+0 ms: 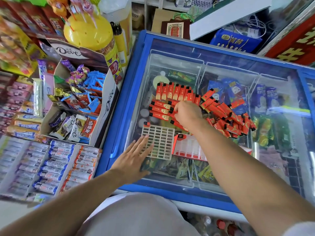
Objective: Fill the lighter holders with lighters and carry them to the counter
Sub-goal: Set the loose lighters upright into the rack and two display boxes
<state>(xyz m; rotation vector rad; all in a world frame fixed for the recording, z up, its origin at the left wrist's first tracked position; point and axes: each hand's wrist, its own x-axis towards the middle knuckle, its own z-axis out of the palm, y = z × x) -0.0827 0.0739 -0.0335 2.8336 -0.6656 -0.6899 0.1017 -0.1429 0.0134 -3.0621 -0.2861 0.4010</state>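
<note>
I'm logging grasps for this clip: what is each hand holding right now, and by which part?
The left hand holds nothing; it lies flat on the white grid holder. The right hand pinches a red lighter near its black top.

Right hand (185, 114) is covering part of the red lighters (172, 94), hiding its own fingertips and whatever they are pinching. Forearm is crossing over the red-and-clear holder (187, 147), masking its upper right side. Freezer (129, 92) is running off the right edge. Print on the lighters is reading too small to tell.
</note>
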